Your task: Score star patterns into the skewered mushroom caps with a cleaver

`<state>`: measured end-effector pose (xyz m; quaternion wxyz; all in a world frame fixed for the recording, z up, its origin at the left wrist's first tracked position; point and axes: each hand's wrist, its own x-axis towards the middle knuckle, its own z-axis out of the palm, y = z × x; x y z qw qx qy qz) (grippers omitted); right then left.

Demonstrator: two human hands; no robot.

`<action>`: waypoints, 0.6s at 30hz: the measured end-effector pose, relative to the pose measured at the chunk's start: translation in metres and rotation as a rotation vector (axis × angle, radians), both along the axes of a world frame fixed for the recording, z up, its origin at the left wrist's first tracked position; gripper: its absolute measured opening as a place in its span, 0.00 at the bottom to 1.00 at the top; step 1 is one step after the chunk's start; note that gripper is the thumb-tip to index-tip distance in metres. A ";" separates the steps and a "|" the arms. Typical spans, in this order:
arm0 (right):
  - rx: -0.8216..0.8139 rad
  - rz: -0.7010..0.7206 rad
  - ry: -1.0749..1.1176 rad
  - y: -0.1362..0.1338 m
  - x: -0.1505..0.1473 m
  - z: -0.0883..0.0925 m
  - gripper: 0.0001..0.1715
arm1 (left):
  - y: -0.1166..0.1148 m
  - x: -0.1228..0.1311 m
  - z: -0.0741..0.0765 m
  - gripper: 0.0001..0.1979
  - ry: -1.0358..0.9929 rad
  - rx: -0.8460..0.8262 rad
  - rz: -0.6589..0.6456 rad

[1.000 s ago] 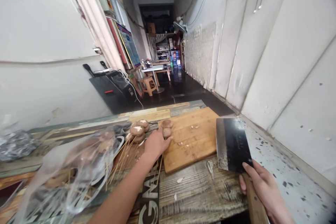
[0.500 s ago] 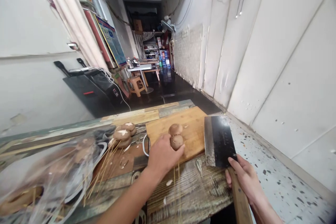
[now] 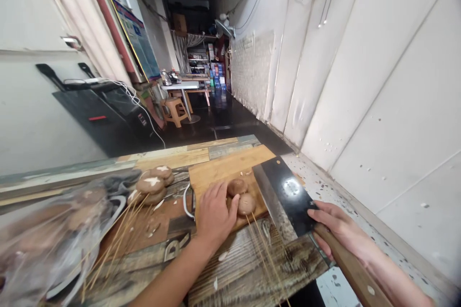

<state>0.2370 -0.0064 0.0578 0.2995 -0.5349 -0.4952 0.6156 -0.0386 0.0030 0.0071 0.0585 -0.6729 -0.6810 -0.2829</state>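
Two brown mushrooms (image 3: 247, 205) lie on a wooden cutting board (image 3: 216, 165), with two thin bamboo skewers (image 3: 260, 248) running from them toward me over the table edge. My left hand (image 3: 215, 213) is against their left side, thumb touching the nearer cap and fingers curled beside the farther one. In my right hand (image 3: 336, 225) is a cleaver (image 3: 283, 196), gripped where its wooden handle meets the blade. The broad dark blade is tilted just right of the mushrooms, over the board's right side. Small pale mushroom scraps lie on the board and table.
Left of the board sit skewered mushrooms (image 3: 151, 186) with white cuts in their caps. A clear plastic bag (image 3: 61, 220) of mushrooms is at the far left. Beyond the table (image 3: 173, 157) stand a black machine (image 3: 97, 117) and a stool (image 3: 175, 111). A white wall runs along the right.
The cleaver has swung left and tilted, closer to the mushrooms. My left fingers have shifted to the mushrooms' left side, and the skewers now slant toward the right. The view has turned slightly right.
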 end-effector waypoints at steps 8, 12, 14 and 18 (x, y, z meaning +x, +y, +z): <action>-0.076 0.204 -0.037 -0.020 0.001 0.022 0.17 | 0.000 -0.001 -0.007 0.28 -0.103 -0.155 -0.133; -0.073 0.202 -0.087 -0.035 0.007 0.021 0.17 | -0.001 0.000 -0.007 0.28 -0.102 -0.196 -0.131; -0.078 0.182 -0.119 -0.039 0.009 0.020 0.16 | -0.002 0.000 -0.006 0.28 -0.101 -0.199 -0.126; -0.082 0.181 -0.130 -0.042 0.011 0.016 0.16 | -0.002 0.001 -0.005 0.27 -0.101 -0.184 -0.115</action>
